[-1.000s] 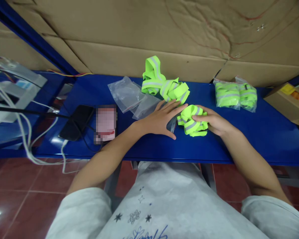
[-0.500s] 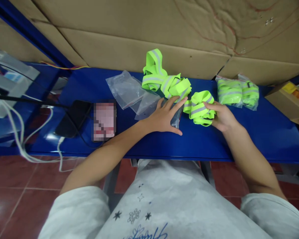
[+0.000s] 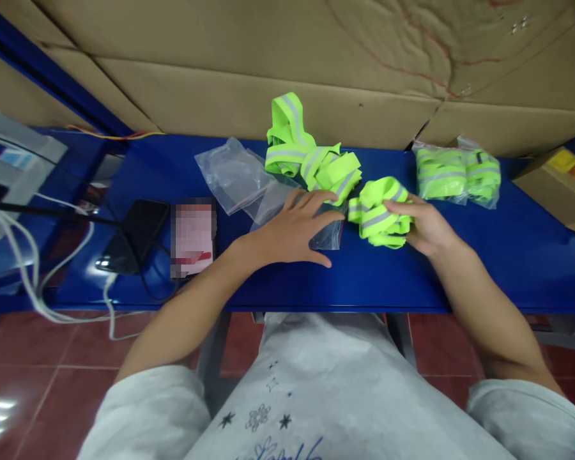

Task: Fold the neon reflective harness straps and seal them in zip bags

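A bundle of neon-yellow reflective strap (image 3: pixel 381 217) with grey stripes is gripped at its right side by my right hand (image 3: pixel 424 225). My left hand (image 3: pixel 292 230) is spread, palm down, over a clear plastic bag (image 3: pixel 328 239) that shows past its thumb side. Whether the palm touches the bag cannot be seen. Just beyond my left fingertips lies a loose heap of more neon-yellow reflective straps (image 3: pixel 311 156). Several empty clear bags (image 3: pixel 232 172) overlap on the blue table to the left of that heap, partly hidden by my left hand.
Two filled bags of reflective straps (image 3: pixel 443 176) sit at the back right, near an open cardboard box (image 3: pixel 553 185). A black phone (image 3: pixel 137 233) with cables and a blurred pink item (image 3: pixel 194 236) lie at the left. Cardboard (image 3: pixel 249 96) lines the back of the blue table (image 3: pixel 364 284).
My left hand has shifted slightly left, away from the strap bundle, uncovering more of the bag under it. My right hand still grips the bundle. The view has shifted a little.
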Tool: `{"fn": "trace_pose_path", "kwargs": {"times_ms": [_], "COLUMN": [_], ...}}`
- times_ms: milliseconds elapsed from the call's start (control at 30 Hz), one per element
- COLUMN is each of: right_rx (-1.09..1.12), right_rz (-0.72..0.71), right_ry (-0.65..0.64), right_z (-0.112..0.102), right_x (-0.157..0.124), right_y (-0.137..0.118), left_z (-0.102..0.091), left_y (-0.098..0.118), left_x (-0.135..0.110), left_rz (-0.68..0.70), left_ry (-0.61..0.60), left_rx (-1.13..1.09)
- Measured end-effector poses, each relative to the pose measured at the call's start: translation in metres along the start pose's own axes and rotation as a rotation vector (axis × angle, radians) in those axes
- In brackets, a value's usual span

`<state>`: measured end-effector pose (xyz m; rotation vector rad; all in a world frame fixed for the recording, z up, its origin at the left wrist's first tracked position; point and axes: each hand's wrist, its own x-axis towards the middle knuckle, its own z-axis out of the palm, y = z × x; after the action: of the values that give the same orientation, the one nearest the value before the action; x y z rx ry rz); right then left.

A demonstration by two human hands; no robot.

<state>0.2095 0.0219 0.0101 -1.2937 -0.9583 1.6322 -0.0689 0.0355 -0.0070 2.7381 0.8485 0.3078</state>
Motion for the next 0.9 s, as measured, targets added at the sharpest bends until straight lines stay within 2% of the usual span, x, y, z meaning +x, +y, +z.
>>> {"fn": "trace_pose_path", "kwargs": {"times_ms": [200,333,467,633,800,900], "right_rx": [-0.059,-0.151,-0.234,-0.297,-0.33,-0.425], "right_rz": [0.107,0.156,0.149,0.136,0.028,-0.117], "right_ry": [-0.042,-0.174,-0.212,-0.23,-0.041,-0.087], "right_z": [0.016,0.013,0.011,0.015,0.011,0.008], "right_x": [-0.002,-0.006,-0.008,-0.01,-0.009,-0.007], "right_y": [0.021,0.02,0.017,0.016,0.014,0.016], "left_z": [-0.002,-0.006,0.005,0.012,0.001,0.0], "left_y": [-0.02,-0.01,0.007,0.011,0.011,0.009], "left_x": [0.003,0.002,0.0,0.003,0.005,0.005], "left_rz": [-0.099,-0.102,-0.08,-0.052,-0.067,-0.051], "left_ry": [-0.124,-0.201,-0.144,-0.134,0.004,0.049], "left_rx": [-0.061,-0.106,-0.022,-0.057,-0.017,-0.011]}}
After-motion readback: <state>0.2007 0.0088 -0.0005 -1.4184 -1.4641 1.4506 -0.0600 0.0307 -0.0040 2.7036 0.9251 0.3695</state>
